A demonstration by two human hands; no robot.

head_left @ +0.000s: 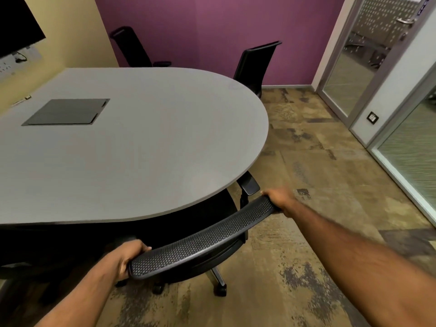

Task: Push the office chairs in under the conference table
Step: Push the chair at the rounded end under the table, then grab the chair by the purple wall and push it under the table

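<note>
At the near rounded end of the grey conference table (141, 142), one black office chair (200, 246) stands with its seat mostly tucked beneath the tabletop, so that only the mesh top of its backrest, one armrest (250, 186) and part of its wheeled base show. Both hands grip that backrest. The left hand (128, 257) is closed around the backrest's left end, fingers curled over the top edge. The right hand (279, 199) is closed around the right end, just beside the armrest, which sits right at the table's edge. Two bare forearms reach in from the bottom of the view.

Three chairs can be counted in all. Besides the one being held, a second chair (256, 64) stands at the far right curve of the table, its back close against the edge, and a third chair (133, 47) stands at the far side near the purple wall (212, 31), its back tilted and one armrest showing just above the tabletop.

One dark rectangular cover plate (67, 112) is set flush into the tabletop, left of centre. Of the near chair's base, one silver leg (218, 276) and three castors are visible on the patterned brown carpet (306, 161). One dark screen (16, 22) hangs on the yellow wall at upper left. On the right, one glass door (361, 67) with a metal handle adjoins one frosted glass panel (412, 147).
</note>
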